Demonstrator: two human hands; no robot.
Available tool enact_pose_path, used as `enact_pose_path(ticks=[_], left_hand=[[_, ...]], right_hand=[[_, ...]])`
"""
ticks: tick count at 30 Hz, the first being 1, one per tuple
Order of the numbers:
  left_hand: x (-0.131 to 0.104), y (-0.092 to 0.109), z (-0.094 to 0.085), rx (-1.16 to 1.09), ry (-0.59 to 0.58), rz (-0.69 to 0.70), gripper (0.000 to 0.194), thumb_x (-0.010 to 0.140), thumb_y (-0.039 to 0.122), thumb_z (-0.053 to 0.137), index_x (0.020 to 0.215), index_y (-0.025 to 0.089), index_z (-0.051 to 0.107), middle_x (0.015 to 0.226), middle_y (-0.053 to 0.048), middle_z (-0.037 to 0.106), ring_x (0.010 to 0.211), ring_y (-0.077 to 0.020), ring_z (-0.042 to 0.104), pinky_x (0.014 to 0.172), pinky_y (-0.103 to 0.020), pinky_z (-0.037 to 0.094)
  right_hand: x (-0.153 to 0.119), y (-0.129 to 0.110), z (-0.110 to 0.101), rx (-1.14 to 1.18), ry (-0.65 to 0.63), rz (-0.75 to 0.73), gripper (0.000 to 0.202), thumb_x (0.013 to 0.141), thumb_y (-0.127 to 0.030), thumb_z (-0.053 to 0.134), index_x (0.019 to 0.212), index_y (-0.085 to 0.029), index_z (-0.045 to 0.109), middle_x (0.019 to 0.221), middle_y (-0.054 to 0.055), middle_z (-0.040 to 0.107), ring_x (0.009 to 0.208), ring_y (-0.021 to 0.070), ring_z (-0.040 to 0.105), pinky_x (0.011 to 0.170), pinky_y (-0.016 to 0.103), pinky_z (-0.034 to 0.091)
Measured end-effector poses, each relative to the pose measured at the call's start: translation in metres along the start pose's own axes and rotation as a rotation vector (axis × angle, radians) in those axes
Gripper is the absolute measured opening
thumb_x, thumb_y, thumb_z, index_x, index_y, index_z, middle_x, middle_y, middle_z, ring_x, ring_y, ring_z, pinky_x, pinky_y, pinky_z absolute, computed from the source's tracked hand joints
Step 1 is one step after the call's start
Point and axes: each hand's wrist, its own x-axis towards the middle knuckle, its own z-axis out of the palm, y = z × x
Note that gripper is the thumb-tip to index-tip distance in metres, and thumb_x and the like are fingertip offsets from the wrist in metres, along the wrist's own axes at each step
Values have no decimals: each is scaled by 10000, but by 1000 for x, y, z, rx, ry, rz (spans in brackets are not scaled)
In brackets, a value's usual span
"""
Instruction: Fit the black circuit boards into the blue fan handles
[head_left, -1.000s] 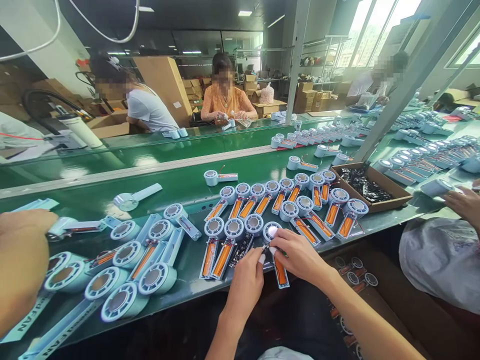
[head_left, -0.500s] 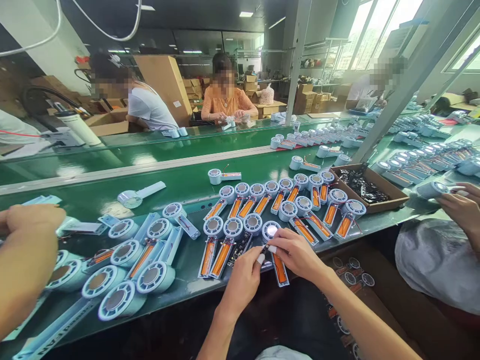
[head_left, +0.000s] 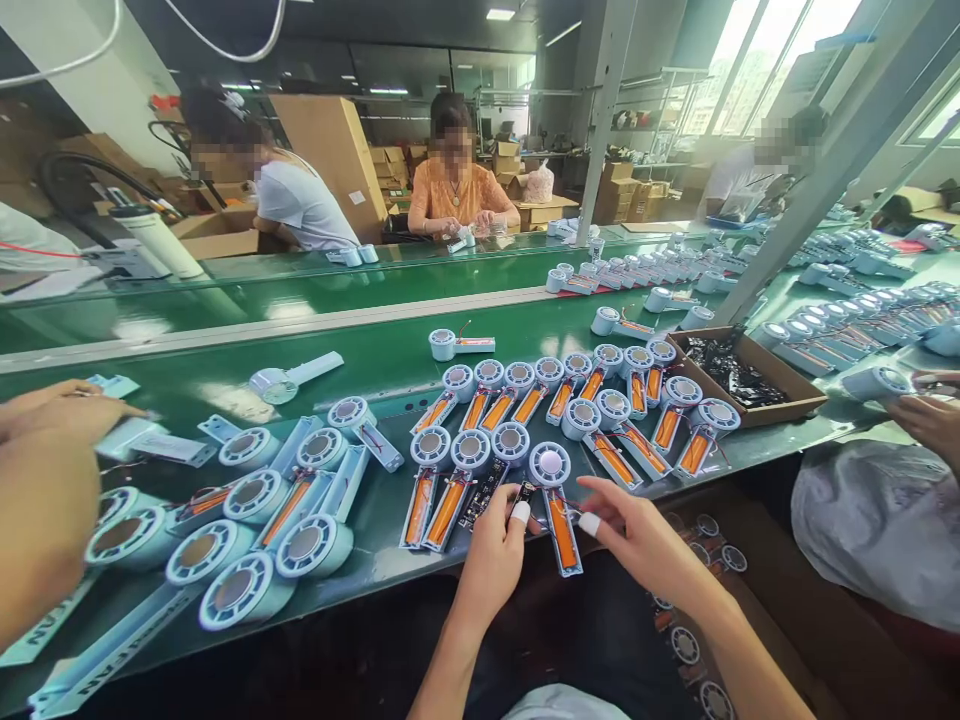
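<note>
My left hand pinches a small black circuit board just left of the nearest fan unit. That light-blue fan lies face up at the bench's front edge, its handle holding an orange cell. To the right of the handle is my right hand, its thumb and fingers apart, with thin wires close to the fingertips. White covers sit on both thumbs. More black boards lie between my left hand and two fans with orange cells.
Rows of fans stand behind. A cardboard tray of black parts is at the right. Fan housings pile up at the left near another person's arm. Another person's hands hold a fan at the right. A metal post slants across.
My right hand has moved right, off the board and the fan, and its fingers have spread. My left hand keeps the board. The person's hand at the left has shifted slightly right.
</note>
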Motion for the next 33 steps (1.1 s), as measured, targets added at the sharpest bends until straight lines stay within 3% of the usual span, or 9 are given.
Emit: enact_pose_path(ticks=[5,8,11,18,21,25,27,29,33], left_hand=[[-5,-2,1,22,29,4,412,980,316,343,1326,148,487,823,-61,737,813,-241,714,821,-401,539],[-8,0,-2,88,34,56,492,980,230,322,1457,179,429,1085,-114,738,1021,-240,699,960,-432,507],[-12,1,-3,167,12,119,552,953,122,290,1464,223,474,1347,-119,636,1272,-241,585,1076,-432,439],[-19,6,-1,338,-1,122,614,912,44,277,1389,261,597,1076,-131,659,989,-313,683,878,-486,526],[-20,5,-1,336,7,131,603,913,52,287,1372,276,608,1062,-119,650,938,-289,694,858,-462,536],[-19,0,2,237,43,165,540,944,102,284,1405,242,527,1301,-116,635,1236,-255,615,1045,-438,471],[-20,-1,4,178,88,145,484,959,152,295,1406,207,473,1349,-130,631,1272,-245,600,1055,-433,470],[-21,0,5,127,123,107,434,966,205,316,1381,198,441,1262,-136,685,1163,-250,669,966,-430,524],[-22,4,6,51,152,59,365,960,272,347,1309,207,431,1134,-124,741,1008,-254,729,816,-404,558]], right_hand=[[-2,-12,1,56,18,-1,266,965,-234,530,1168,-241,702,1085,51,767,960,224,720,794,322,574],[8,-15,-3,96,44,-17,208,967,-297,564,1067,-235,736,1020,45,782,899,216,735,769,308,586],[17,-16,-6,116,49,-73,196,948,-272,581,1036,-256,756,990,31,784,902,215,731,799,316,575],[30,-23,2,200,139,-132,202,931,-288,595,1015,-262,777,1124,65,761,1061,256,695,959,387,525],[35,-23,16,298,143,-74,262,967,-394,568,1086,-226,732,995,81,780,813,215,733,761,345,597],[39,-21,32,360,128,-20,335,956,-458,581,1100,-173,680,837,72,765,656,186,705,586,284,578],[39,-23,35,335,124,-21,276,937,-415,609,1015,-169,709,841,71,761,722,196,716,637,286,582],[38,-26,34,285,119,-40,215,928,-345,609,976,-183,744,910,74,765,824,212,724,733,308,582],[35,-35,30,171,96,-95,241,928,-222,555,1035,-227,772,1035,66,775,981,236,721,871,344,553]])
